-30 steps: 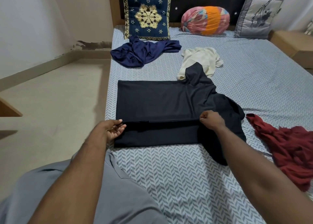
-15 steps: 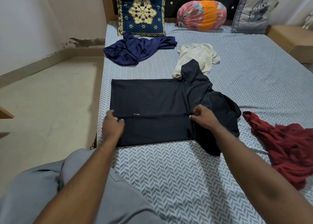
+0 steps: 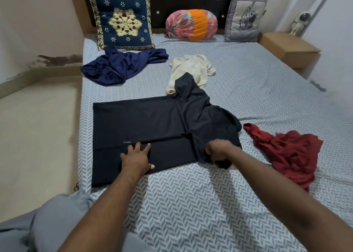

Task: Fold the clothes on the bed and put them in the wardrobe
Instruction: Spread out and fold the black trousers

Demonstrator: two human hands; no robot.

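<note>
A black T-shirt [image 3: 152, 118] lies spread flat on the bed [image 3: 191, 204], its near long side folded over toward the middle. My left hand [image 3: 136, 156] presses flat on that folded strip, fingers spread. My right hand [image 3: 217, 149] grips the near sleeve of the black T-shirt, bunching the cloth at the shirt's right end. A crumpled navy garment [image 3: 122, 66] lies at the back left, a cream garment [image 3: 191, 70] behind the shirt, partly under its far sleeve, and a crumpled red garment [image 3: 286, 152] to the right.
Along the headboard stand a navy embroidered cushion [image 3: 122, 22], a pink and orange bolster [image 3: 191, 25] and a grey cushion [image 3: 244, 19]. A wooden bedside unit [image 3: 286, 45] is at the right. Bare floor [image 3: 38, 127] runs along the bed's left edge. No wardrobe is in view.
My left hand slid right along the folded strip toward the shirt's middle. My right hand moved from the fold line down to the near sleeve and took hold of it.
</note>
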